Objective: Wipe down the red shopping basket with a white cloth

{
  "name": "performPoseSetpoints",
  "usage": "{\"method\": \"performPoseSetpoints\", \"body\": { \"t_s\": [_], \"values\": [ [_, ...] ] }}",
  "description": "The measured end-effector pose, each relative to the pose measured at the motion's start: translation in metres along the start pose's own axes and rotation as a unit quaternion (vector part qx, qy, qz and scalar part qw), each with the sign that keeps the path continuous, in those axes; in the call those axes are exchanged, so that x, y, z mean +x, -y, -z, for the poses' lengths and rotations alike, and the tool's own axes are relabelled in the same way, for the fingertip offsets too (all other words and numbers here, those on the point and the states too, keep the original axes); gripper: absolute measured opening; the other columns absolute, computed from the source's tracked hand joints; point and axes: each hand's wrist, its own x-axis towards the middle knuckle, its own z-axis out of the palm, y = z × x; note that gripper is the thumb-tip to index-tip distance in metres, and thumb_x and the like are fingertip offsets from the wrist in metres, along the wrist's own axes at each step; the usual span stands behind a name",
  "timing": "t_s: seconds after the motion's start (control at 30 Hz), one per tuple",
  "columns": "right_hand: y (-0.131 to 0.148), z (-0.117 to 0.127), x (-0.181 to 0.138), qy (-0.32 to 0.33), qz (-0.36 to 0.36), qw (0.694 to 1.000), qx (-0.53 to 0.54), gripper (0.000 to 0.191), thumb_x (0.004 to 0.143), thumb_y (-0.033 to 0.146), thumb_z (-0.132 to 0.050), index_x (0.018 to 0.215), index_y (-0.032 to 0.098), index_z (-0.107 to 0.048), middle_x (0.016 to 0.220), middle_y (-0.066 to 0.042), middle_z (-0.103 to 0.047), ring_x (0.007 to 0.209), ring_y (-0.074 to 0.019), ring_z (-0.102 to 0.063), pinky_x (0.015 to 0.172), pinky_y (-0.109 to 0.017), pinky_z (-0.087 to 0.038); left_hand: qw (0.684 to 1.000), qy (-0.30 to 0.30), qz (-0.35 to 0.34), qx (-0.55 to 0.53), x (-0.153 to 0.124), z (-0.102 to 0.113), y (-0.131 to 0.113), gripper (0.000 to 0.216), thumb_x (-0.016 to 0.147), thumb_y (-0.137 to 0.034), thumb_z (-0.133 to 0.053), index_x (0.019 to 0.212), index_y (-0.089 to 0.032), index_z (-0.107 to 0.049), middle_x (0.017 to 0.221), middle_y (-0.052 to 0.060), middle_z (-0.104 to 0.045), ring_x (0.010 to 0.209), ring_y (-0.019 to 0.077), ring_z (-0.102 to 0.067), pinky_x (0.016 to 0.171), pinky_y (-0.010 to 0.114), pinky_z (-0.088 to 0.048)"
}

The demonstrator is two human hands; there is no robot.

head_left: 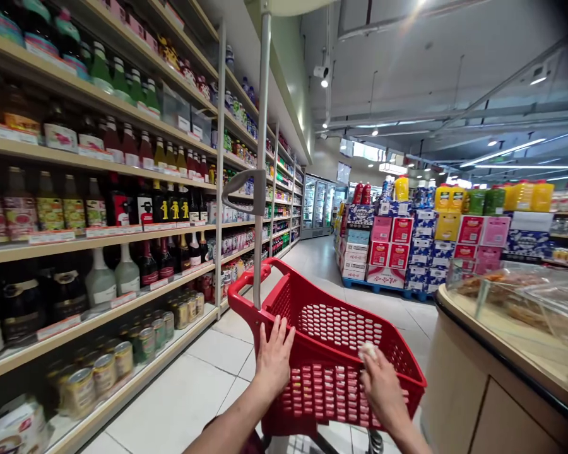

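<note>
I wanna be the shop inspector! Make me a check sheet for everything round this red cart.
Surface: pale floor tiles under the red shopping cart.
Things: the cart has a metal pole at one corner, with a grey handle.
Clutter: stacked boxes and yellow bottles on a blue pallet ahead.
Left hand: fingers spread on the cart's near side.
Right hand: holds a white wad, maybe tissue, at the same side.
Cables: nothing seen near the cart.
Surroundings: bottle shelves left, a curved counter right, glass-door fridges far ahead.
</note>
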Motion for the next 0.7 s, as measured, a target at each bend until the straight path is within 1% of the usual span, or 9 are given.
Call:
{"method": "performPoseSetpoints", "body": {
  "t_s": [0.1, 0.17, 0.23, 0.37, 0.43, 0.5, 0.57, 0.63, 0.7],
  "values": [
    [0.076, -0.017, 0.021, 0.001, 0.084, 0.994, 0.075, 0.035, 0.082, 0.025, -0.036, 0.105, 0.02, -0.061, 0.119, -0.01, -0.053, 0.111, -0.0234, -0.048, 0.09, -0.042, -0.043, 1.0, 0.002, -0.014, -0.002, -0.002, 0.002, 0.002, 0.068, 0.07, -0.022, -0.044, 0.135, -0.016, -0.026, 0.144, 0.011, -0.017, 0.133, 0.0271, -0.002, 0.103, 0.056, -0.003],
    [0.099, -0.022, 0.029, 0.008, 0.11, 0.987, 0.116, 0.037, 0.084, 0.025, -0.033, 0.107, 0.02, -0.06, 0.121, -0.009, -0.053, 0.112, -0.0206, -0.049, 0.091, -0.038, -0.043, 1.0, 0.003, -0.028, 0.004, -0.004, 0.003, 0.005, 0.068, 0.071, -0.022, -0.042, 0.136, -0.014, -0.023, 0.144, 0.01, -0.017, 0.133, 0.0259, -0.003, 0.104, 0.055, -0.002],
    [0.081, -0.021, 0.025, 0.023, 0.108, 0.985, 0.133, 0.037, 0.084, 0.029, -0.032, 0.107, 0.022, -0.06, 0.119, -0.007, -0.056, 0.109, -0.0197, -0.052, 0.09, -0.036, -0.045, 0.999, 0.005, -0.036, 0.011, -0.008, 0.003, 0.007, 0.069, 0.072, -0.022, -0.042, 0.136, -0.012, -0.021, 0.144, 0.009, -0.018, 0.133, 0.0253, -0.004, 0.105, 0.054, -0.001],
    [-0.006, -0.023, 0.004, 0.042, 0.089, 0.989, 0.115, 0.032, 0.078, 0.039, -0.041, 0.096, 0.03, -0.066, 0.107, -0.004, -0.063, 0.099, -0.0231, -0.058, 0.077, -0.034, -0.053, 0.998, -0.016, -0.059, -0.03, -0.013, 0.006, 0.016, 0.067, 0.072, -0.025, -0.044, 0.135, -0.015, -0.025, 0.142, 0.009, -0.026, 0.131, 0.0267, -0.014, 0.105, 0.055, -0.001],
    [-0.012, -0.024, 0.008, 0.036, 0.075, 0.991, 0.109, 0.031, 0.078, 0.038, -0.041, 0.094, 0.031, -0.065, 0.109, -0.004, -0.062, 0.097, -0.023, -0.059, 0.074, -0.034, -0.054, 0.995, -0.074, -0.034, -0.064, -0.011, 0.013, 0.03, 0.059, 0.076, -0.025, -0.04, 0.134, -0.018, -0.028, 0.139, 0.007, -0.033, 0.129, 0.0244, -0.021, 0.106, 0.053, -0.001],
    [0.028, -0.016, 0.029, 0.004, 0.102, 0.986, 0.128, 0.032, 0.081, 0.034, -0.037, 0.1, 0.03, -0.063, 0.116, -0.005, -0.057, 0.1, -0.0214, -0.058, 0.079, -0.034, -0.052, 0.985, -0.144, 0.061, -0.076, -0.007, 0.025, 0.052, 0.055, 0.077, -0.021, -0.036, 0.132, -0.017, -0.032, 0.137, 0.007, -0.037, 0.128, 0.022, -0.025, 0.107, 0.051, -0.002],
    [0.101, 0.008, 0.069, -0.041, 0.201, 0.964, 0.167, 0.035, 0.083, 0.026, -0.034, 0.108, 0.026, -0.059, 0.126, -0.007, -0.049, 0.11, -0.0211, -0.05, 0.088, -0.036, -0.047, 0.975, -0.156, 0.141, -0.07, -0.003, 0.037, 0.075, 0.056, 0.072, -0.015, -0.038, 0.128, -0.015, -0.037, 0.136, 0.009, -0.037, 0.128, 0.0224, -0.024, 0.106, 0.053, -0.003],
    [0.181, 0.042, 0.124, -0.092, 0.281, 0.935, 0.199, 0.039, 0.085, 0.018, -0.031, 0.118, 0.024, -0.051, 0.133, -0.006, -0.041, 0.12, -0.0208, -0.041, 0.097, -0.04, -0.039, 0.983, -0.109, 0.135, -0.059, 0.001, 0.045, 0.093, 0.057, 0.067, -0.013, -0.041, 0.124, -0.017, -0.042, 0.136, 0.008, -0.037, 0.13, 0.0244, -0.021, 0.104, 0.057, -0.006],
    [0.243, 0.07, 0.181, -0.143, 0.333, 0.906, 0.218, 0.041, 0.085, 0.014, -0.03, 0.122, 0.025, -0.047, 0.136, -0.004, -0.036, 0.125, -0.0214, -0.032, 0.1, -0.043, -0.033, 0.993, -0.065, 0.086, -0.044, 0.003, 0.047, 0.104, 0.058, 0.064, -0.012, -0.044, 0.122, -0.021, -0.044, 0.138, 0.006, -0.034, 0.131, 0.0254, -0.015, 0.103, 0.058, -0.007]
  ]
}}
